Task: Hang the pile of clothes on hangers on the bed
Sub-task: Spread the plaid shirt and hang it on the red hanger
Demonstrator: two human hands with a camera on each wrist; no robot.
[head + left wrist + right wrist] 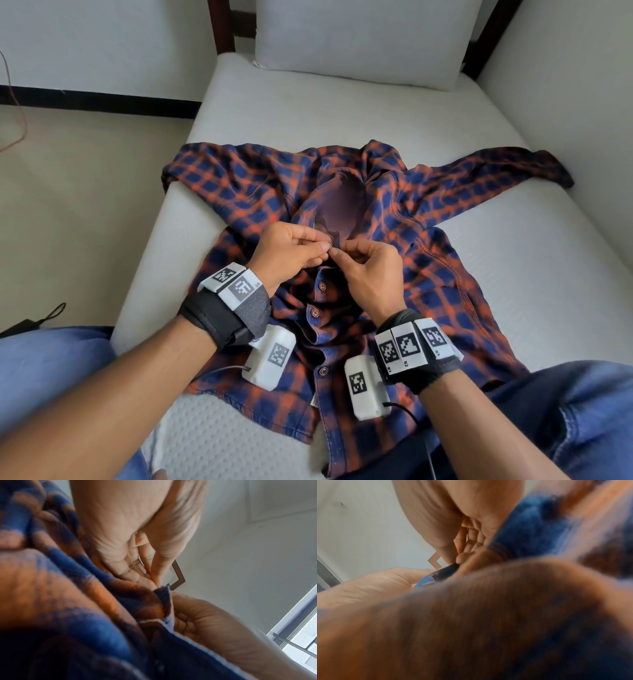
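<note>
An orange-and-blue plaid shirt (428, 274) lies spread face up on the white bed (531, 274), sleeves out to both sides. Its lower buttons are fastened and the collar gapes open. My left hand (294, 253) and right hand (363, 267) meet at the front placket just below the collar, each pinching an edge of the cloth near a button. In the left wrist view my left hand (145, 563) pinches the shirt (85, 601) edge, with the right hand (205, 622) below it. In the right wrist view the right hand (462, 540) pinches the shirt (505, 615). No hanger shows.
A white pillow (359, 37) leans at the head of the bed against a dark wooden frame (222, 27). A white wall runs along the right. Beige floor (68, 205) lies to the left, with a black cable. My knees in blue jeans (565, 411) frame the bottom.
</note>
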